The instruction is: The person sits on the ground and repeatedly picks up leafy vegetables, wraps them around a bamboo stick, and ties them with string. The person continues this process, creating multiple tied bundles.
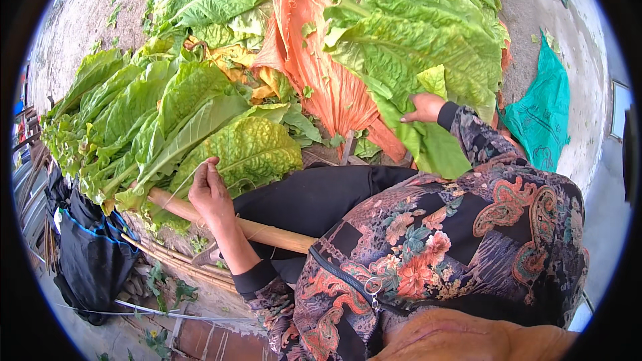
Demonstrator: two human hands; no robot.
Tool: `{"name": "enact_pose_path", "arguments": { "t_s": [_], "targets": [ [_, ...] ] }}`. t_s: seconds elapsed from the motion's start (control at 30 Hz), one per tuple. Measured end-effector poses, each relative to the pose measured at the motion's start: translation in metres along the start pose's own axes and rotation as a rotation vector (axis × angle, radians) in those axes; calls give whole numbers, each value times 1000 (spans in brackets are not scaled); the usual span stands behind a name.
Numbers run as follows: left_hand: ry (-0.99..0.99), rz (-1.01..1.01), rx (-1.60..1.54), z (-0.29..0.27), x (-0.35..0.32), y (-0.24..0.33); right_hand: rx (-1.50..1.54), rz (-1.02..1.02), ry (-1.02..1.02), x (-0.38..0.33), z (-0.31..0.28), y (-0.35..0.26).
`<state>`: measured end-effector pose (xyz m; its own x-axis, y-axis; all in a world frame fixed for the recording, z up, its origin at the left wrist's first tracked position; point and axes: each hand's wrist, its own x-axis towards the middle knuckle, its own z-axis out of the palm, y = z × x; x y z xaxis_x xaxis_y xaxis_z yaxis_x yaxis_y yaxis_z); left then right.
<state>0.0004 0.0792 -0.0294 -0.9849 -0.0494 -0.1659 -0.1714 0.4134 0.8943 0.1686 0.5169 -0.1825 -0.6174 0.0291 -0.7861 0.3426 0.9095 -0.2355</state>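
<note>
Thumb and fingers of my left hand (212,194) are closed on a thin pale string (184,184), which runs down toward a wooden pole (274,235). That pole slants across in front of my body, under my left wrist. Beyond the hand, a row of large green leaves (154,120) lies with stem ends toward the pole; a yellow-mottled leaf (244,150) is nearest. My right hand (425,107) grips a broad green leaf (438,150) at the big leaf pile (414,33), its thumb apart from the forefinger. Some of its fingers are hidden.
Orange woven sacking (314,60) lies between two leaf heaps, the farther one (214,0) at the back left. A green sack (540,110) rests on the ground at right. At lower left are a black bag (93,254) and thin poles (177,261).
</note>
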Motion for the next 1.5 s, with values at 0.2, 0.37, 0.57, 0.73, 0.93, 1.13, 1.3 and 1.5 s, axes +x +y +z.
{"name": "enact_pose_path", "arguments": {
  "t_s": [0.2, 0.37, 0.57, 0.73, 0.93, 1.13, 1.3, 1.5],
  "targets": [
    [-4, -17, -87, -10, -2, -1, -356, -341, 918, 49, -77, -77],
    [4, -17, -142, -11, 3, -5, -788, -284, 976, 117, -47, -34],
    [4, 18, -151, -12, 3, -10, -409, -232, 847, 124, -24, -79],
    [-46, -69, -133, -12, 0, -1, -102, 84, 585, 181, -23, -87],
    [-127, -76, -77, -15, -4, 4, 781, -817, 165, 83, -98, -193],
    [-120, -86, -206, -20, -5, 19, 327, -1099, 358, 8, -89, -298],
    [-245, -23, -476, -28, -21, 16, 1090, -882, -403, -3, -68, -299],
    [-296, -32, -537, -31, -21, 11, 1103, -864, -477, 21, -72, -289]
  ]
}}
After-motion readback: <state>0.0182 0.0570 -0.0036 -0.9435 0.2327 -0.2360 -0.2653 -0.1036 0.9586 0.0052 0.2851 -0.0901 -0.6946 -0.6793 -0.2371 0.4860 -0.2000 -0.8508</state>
